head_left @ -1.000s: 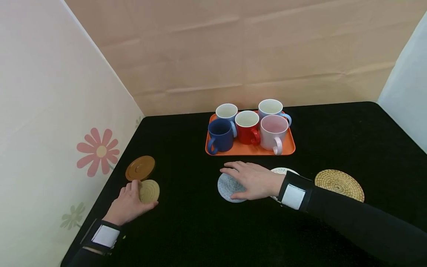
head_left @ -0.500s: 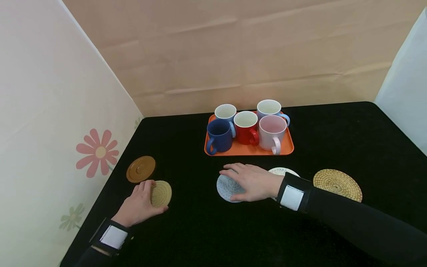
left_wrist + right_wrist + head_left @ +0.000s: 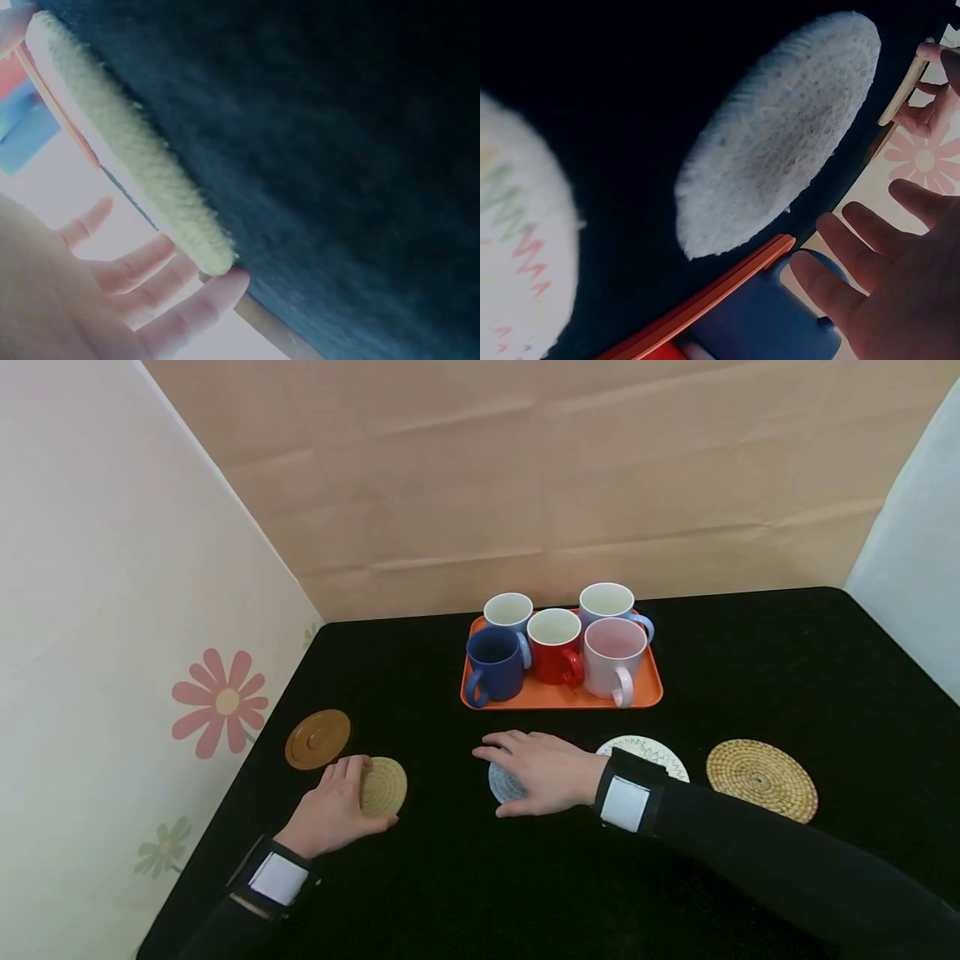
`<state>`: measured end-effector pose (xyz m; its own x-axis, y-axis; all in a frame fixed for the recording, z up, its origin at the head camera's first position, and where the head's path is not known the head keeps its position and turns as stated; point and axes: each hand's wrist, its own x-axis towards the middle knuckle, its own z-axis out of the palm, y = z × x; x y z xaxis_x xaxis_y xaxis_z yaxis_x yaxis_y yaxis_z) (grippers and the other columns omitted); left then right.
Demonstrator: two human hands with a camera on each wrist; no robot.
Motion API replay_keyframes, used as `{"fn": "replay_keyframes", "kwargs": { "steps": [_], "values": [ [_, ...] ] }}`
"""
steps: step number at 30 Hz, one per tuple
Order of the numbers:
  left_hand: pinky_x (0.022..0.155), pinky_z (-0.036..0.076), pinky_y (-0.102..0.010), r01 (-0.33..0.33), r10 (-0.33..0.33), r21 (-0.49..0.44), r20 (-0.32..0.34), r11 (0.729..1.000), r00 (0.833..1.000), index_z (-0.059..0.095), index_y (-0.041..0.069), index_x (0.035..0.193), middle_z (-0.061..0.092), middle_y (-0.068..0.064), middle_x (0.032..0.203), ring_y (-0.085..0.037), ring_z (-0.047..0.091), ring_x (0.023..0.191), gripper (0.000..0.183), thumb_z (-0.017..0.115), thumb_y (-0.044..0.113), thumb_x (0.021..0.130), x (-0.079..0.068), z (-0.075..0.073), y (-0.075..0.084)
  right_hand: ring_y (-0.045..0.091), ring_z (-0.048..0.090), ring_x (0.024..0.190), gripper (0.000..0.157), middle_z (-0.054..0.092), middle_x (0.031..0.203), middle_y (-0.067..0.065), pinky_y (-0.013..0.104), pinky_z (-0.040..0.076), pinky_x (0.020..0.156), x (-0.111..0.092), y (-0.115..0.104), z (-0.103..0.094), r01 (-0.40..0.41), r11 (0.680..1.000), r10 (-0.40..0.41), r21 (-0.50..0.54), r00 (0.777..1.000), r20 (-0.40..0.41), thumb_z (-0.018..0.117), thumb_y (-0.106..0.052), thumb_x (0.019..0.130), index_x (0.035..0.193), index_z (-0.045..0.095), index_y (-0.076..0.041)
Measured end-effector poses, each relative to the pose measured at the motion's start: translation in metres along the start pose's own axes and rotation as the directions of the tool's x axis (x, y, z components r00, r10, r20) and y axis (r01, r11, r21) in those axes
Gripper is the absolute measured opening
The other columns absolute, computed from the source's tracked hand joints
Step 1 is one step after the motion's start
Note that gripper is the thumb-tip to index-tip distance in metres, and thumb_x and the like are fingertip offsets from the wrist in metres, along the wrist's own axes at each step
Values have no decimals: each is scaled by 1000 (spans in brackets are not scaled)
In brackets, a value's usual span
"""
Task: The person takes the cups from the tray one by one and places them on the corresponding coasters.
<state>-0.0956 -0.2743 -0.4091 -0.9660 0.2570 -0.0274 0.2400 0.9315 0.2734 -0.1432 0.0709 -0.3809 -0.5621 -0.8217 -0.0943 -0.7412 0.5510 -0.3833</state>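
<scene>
My left hand holds a round beige coaster by its edge, thumb at the near side and fingers at the far side. In the left wrist view the same coaster, seen edge-on, spans from the thumb to the fingertips, close over the black tabletop. Over a round grey-blue coaster hovers my right hand, its fingers spread and holding nothing. The right wrist view shows that grey coaster lying flat, apart from the fingers. A brown round saucer-like coaster lies just beyond my left hand.
A white coaster with zigzag stitching lies partly under my right wrist. Farther right is a woven straw mat. At the back an orange tray carries several mugs, among them a dark blue mug, a red mug and a pink mug.
The left hand has slid the beige coaster to the right, away from the brown one. The right hand has shifted slightly left over the grey coaster, uncovering more of the white one.
</scene>
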Motion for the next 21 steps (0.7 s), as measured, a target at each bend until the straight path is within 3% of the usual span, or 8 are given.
{"fn": "replay_keyframes", "kwargs": {
  "steps": [10, 21],
  "values": [
    [68, 54, -40, -54, 54, -16, 21, 998, 998, 41, 10, 130, 49, -14, 120, -29, 52, 103, 90, 79, 61, 66, 14, 4, 11, 27, 35, 136, 80, 32, 153, 10, 47, 33, 107, 18, -4, 3, -26, 999, 27, -20, 998, 54, 65, -55, 86, 151, 34, -20],
    [74, 54, -41, -121, 123, -49, 42, 991, 991, 41, 11, 133, 47, -13, 127, -28, 51, 108, 89, 80, 56, 68, 28, 5, 29, 27, 36, 136, 79, 34, 152, 11, 46, 34, 106, 29, -6, -1, -35, 998, 38, -48, 998, 52, 65, -55, 86, 150, 35, -20]
  ]
}}
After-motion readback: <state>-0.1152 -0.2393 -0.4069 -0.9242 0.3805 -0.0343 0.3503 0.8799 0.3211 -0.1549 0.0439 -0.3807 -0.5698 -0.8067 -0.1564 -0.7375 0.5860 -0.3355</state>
